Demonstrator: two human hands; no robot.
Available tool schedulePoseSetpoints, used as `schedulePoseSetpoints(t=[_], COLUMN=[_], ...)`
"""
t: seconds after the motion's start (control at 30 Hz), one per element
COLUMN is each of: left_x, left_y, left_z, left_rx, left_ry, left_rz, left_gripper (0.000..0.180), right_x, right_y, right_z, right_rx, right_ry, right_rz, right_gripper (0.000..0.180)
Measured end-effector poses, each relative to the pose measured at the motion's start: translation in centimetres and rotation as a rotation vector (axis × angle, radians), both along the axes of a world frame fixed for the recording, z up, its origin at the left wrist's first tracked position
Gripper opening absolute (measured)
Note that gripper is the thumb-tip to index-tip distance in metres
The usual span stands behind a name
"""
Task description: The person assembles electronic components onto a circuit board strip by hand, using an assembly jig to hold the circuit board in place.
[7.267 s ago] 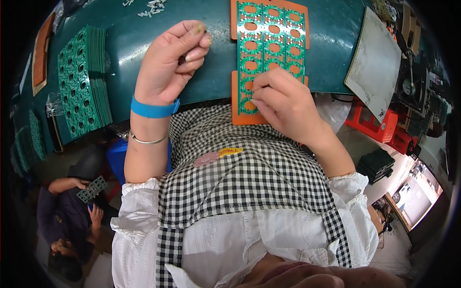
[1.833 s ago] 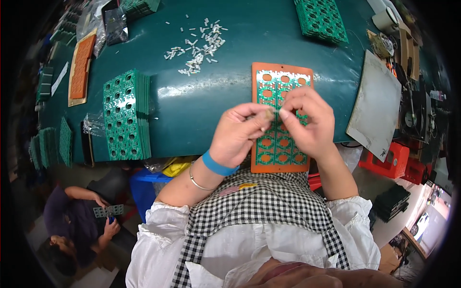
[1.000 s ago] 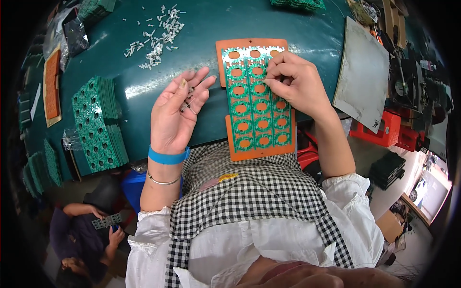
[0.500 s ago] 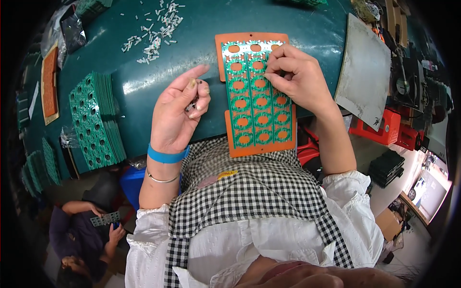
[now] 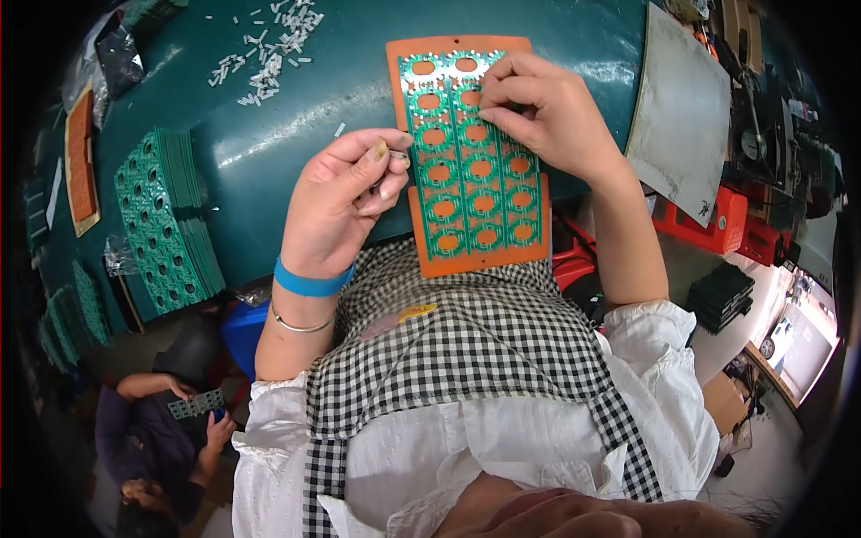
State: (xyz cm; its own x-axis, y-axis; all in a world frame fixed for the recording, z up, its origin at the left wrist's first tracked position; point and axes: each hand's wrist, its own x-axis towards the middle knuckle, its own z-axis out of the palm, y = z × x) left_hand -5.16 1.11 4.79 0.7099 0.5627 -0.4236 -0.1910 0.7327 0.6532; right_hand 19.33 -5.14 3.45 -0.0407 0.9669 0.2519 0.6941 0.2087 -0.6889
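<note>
A green circuit board panel [image 5: 464, 184], with rows of oval cut-outs, lies on an orange backing plate [image 5: 448, 266] at the table's near edge. Small pale parts line its top rows. To the left of the panel, my left hand [image 5: 336, 193] is closed, thumb and index finger pinching a small pale part [image 5: 397, 156]; its curled fingers partly hide what else lies in the palm. My right hand [image 5: 552, 117] is over the panel's upper right, fingers curled in close to the board. Whatever its fingertips hold is too small or hidden to name.
Loose white strips [image 5: 278, 49] are scattered on the green table [image 5: 242, 170], one stray strip [image 5: 340, 130] near my left hand. A stack of green boards [image 5: 170, 224] stands left. A grey sheet [image 5: 679, 117] and red stools [image 5: 704, 220] are right. Another person [image 5: 148, 439] holds a board lower left.
My left index finger has folded in against the thumb, and that hand is now closer to the panel. My right hand stays over the upper rows. The whole view has shifted slightly.
</note>
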Motion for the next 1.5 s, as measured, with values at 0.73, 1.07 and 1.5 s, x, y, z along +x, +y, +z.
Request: schedulePoseSetpoints(t=[0.73,1.07,1.5], left_x=[0.3,0.4,0.5], left_y=[-0.7,-1.2,-1.1], left_z=[-0.2,-0.3,-0.2], left_rx=[0.096,0.076,0.084], left_ry=[-0.02,-0.093,0.022], left_rz=[-0.058,-0.11,-0.14], left_gripper=[0.022,0.021,0.016], right_x=[-3.0,-5.1,-3.2], right_y=[-1.5,-1.5,-3.1], right_z=[2.3,2.1,1.4], right_rx=[0.074,-0.295,-0.136], right_ry=[0.203,0.881,0.637], right_rz=[-0.008,0.048,-0.177], right_gripper=[0.012,0.006,0.005])
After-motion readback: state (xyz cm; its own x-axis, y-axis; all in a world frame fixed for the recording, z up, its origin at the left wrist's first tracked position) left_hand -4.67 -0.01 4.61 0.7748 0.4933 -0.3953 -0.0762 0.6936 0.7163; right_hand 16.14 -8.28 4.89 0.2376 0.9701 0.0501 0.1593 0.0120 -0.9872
